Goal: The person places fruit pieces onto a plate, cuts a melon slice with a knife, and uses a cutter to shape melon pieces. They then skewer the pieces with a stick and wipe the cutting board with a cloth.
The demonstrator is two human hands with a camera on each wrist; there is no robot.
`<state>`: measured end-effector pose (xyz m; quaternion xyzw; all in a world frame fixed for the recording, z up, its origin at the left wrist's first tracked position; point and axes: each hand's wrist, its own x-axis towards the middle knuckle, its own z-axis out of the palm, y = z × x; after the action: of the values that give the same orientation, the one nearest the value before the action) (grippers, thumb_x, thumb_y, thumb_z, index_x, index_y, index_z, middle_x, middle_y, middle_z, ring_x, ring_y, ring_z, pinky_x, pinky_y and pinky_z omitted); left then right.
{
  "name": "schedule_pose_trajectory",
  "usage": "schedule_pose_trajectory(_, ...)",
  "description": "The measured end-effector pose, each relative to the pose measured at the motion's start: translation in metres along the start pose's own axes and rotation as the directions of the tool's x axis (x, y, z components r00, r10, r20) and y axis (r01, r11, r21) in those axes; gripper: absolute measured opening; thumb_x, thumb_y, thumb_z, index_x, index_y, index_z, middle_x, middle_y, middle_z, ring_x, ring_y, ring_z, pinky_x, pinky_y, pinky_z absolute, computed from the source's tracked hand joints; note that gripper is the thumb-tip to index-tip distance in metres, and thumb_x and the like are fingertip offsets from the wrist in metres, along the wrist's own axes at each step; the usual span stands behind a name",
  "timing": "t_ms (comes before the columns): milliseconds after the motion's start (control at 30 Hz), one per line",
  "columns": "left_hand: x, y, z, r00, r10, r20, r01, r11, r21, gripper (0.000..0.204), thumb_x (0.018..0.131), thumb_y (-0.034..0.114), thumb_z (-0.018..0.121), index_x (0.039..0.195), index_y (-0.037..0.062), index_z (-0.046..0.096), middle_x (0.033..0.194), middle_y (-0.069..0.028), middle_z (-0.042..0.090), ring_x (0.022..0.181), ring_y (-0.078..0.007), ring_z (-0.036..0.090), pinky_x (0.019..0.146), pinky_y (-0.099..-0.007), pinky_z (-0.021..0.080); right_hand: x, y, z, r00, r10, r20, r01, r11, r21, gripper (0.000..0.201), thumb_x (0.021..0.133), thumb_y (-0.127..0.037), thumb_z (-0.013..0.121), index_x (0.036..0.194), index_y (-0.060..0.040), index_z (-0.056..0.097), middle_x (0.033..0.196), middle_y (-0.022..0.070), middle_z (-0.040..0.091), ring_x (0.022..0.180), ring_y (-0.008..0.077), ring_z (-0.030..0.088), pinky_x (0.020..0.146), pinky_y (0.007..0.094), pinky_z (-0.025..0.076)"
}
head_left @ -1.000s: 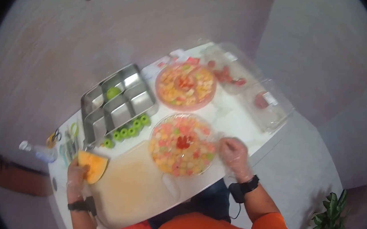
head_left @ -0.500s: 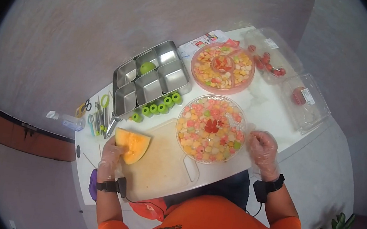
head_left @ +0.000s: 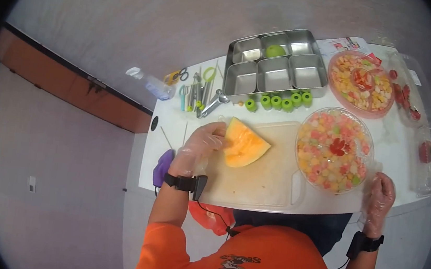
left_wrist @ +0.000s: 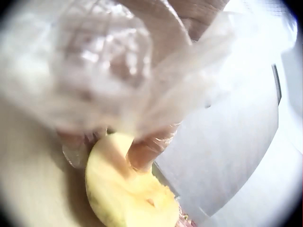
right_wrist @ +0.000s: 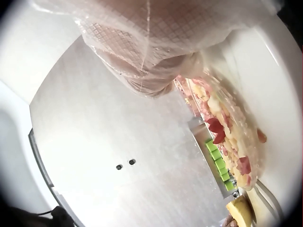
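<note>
An orange-fleshed melon wedge (head_left: 245, 144) stands over the left part of the cutting board (head_left: 273, 185). My left hand (head_left: 201, 146), in a clear plastic glove, pinches its left end; in the left wrist view a thumb presses the flesh of the wedge (left_wrist: 123, 189). My gloved right hand (head_left: 380, 196) is at the table's front edge, right of a clear round bowl of mixed fruit pieces (head_left: 323, 159) with red pieces at its centre. The right fingers are curled with nothing visible in them, also in the right wrist view, near the fruit bowl (right_wrist: 225, 127).
Behind the board are a steel six-compartment tray (head_left: 275, 75) with a green fruit and a row of green-capped cutters (head_left: 276, 103). A divided pink fruit platter (head_left: 333, 86) and clear plastic boxes (head_left: 429, 170) stand right. Tools, scissors and a spray bottle (head_left: 158, 89) lie left.
The head view has swung left, so the table appears farther right. My left hand still holds the melon wedge, which is now over the board. The right hand stays beside the bowl.
</note>
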<state>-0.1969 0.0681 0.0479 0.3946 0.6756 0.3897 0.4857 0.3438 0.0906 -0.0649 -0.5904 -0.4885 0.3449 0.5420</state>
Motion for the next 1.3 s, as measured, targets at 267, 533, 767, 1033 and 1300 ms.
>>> schedule_pose_trajectory(267, -0.015, -0.022, -0.153, 0.842, 0.136, -0.522, 0.228, 0.787, 0.573, 0.052, 0.078, 0.018, 0.081, 0.125, -0.0020, 0.068, 0.098, -0.0063, 0.072, 0.082, -0.0133, 0.067, 0.072, -0.0293, 0.054, 0.005, 0.018, -0.009, 0.978, 0.186, -0.090, -0.177, 0.979, 0.099, 0.020, 0.100, -0.011, 0.066, 0.115, 0.0006, 0.071, 0.112, 0.0039, 0.067, 0.099, 0.0126, 0.061, 0.089, 0.0257, 0.049)
schedule_pose_trajectory(533, -0.057, -0.004, -0.088, 0.923, -0.058, -0.381, 0.317, 0.675, 0.666, 0.034, 0.082, 0.028, 0.075, 0.105, 0.0033, 0.074, 0.101, -0.0194, 0.073, 0.098, -0.0335, 0.071, 0.085, -0.0400, 0.054, 0.012, 0.025, -0.012, 0.983, 0.166, -0.078, -0.157, 0.981, 0.110, 0.024, 0.101, -0.017, 0.067, 0.117, 0.0015, 0.070, 0.101, -0.0002, 0.066, 0.085, 0.0064, 0.056, 0.074, 0.0202, 0.046)
schedule_pose_trajectory(767, 0.014, 0.008, -0.083, 0.919, 0.322, -0.228, 0.021, 0.538, 0.843, 0.037, 0.085, 0.030, 0.072, 0.111, 0.0047, 0.073, 0.109, -0.0183, 0.074, 0.103, -0.0357, 0.070, 0.091, -0.0407, 0.054, 0.017, 0.023, -0.013, 0.983, 0.163, -0.079, -0.160, 0.986, 0.047, 0.024, 0.100, -0.017, 0.070, 0.115, 0.0018, 0.071, 0.097, -0.0008, 0.067, 0.079, 0.0055, 0.055, 0.068, 0.0196, 0.045)
schedule_pose_trajectory(1033, 0.059, 0.060, -0.033, 0.885, 0.466, 0.008, -0.273, 0.505, 0.819, 0.043, 0.084, 0.025, 0.080, 0.119, 0.0032, 0.072, 0.105, -0.0166, 0.075, 0.097, -0.0302, 0.072, 0.089, -0.0370, 0.055, 0.005, 0.017, -0.005, 0.995, 0.072, -0.073, -0.069, 0.997, 0.032, 0.019, 0.100, -0.013, 0.069, 0.112, 0.0014, 0.070, 0.097, -0.0006, 0.067, 0.081, 0.0050, 0.055, 0.072, 0.0197, 0.045)
schedule_pose_trajectory(1300, 0.048, 0.104, -0.054, 0.787, 0.593, -0.169, -0.285, 0.593, 0.753, 0.040, 0.085, 0.020, 0.082, 0.117, -0.0012, 0.073, 0.099, -0.0087, 0.075, 0.090, -0.0177, 0.069, 0.082, -0.0307, 0.055, 0.005, 0.011, -0.006, 0.999, 0.036, -0.017, -0.036, 0.999, -0.039, 0.015, 0.100, -0.010, 0.067, 0.109, 0.0015, 0.069, 0.103, 0.0011, 0.066, 0.093, 0.0086, 0.059, 0.085, 0.0233, 0.048)
